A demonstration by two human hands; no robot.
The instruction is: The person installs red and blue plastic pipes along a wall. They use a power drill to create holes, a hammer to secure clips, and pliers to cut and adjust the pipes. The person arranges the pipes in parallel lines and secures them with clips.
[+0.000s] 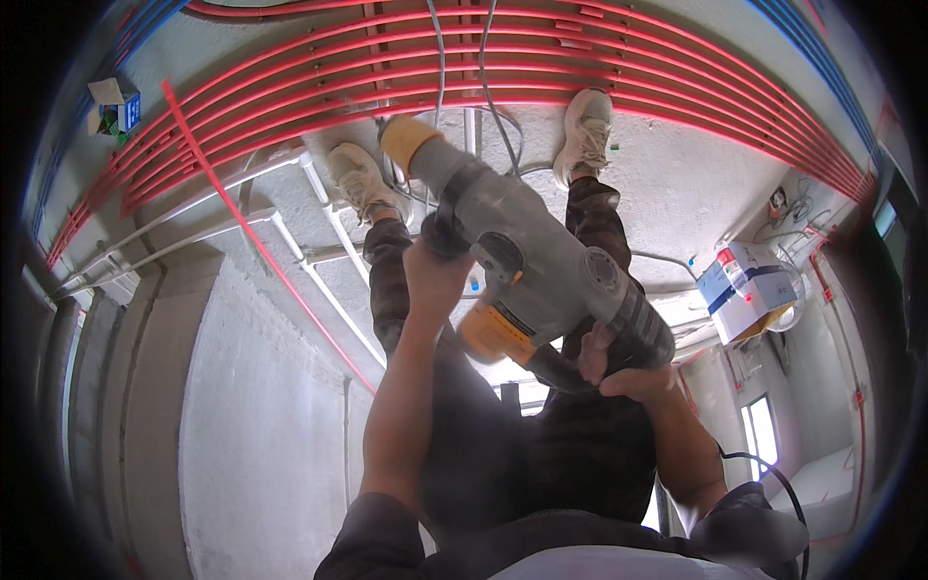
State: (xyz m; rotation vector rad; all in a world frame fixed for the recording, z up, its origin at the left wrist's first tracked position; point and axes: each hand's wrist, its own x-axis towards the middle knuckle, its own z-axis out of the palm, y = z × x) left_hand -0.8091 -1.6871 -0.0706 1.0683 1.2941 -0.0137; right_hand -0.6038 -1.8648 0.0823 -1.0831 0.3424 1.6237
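Observation:
A large grey and yellow-orange rotary hammer drill point(541, 232) lies slantwise across my lap area, its orange nose collar toward the upper left and its dark rear toward the lower right. My left hand point(433, 275) is wrapped round the dark side handle just behind the nose. At the back end my right hand point(628, 375) grips the rear handle, its fingers partly hidden by the drill body. Only a blurred, thin dark tip shows ahead of the collar, near the red pipes.
Rows of red conduit pipes point(406, 70) curve across the floor beyond my shoes point(585, 135). White pipes point(319, 193) run at the left, crossed by a slanting red pipe point(232, 203). Grey cables loop between my feet. A carton point(749, 300) stands right, a small blue box point(116, 108) far left.

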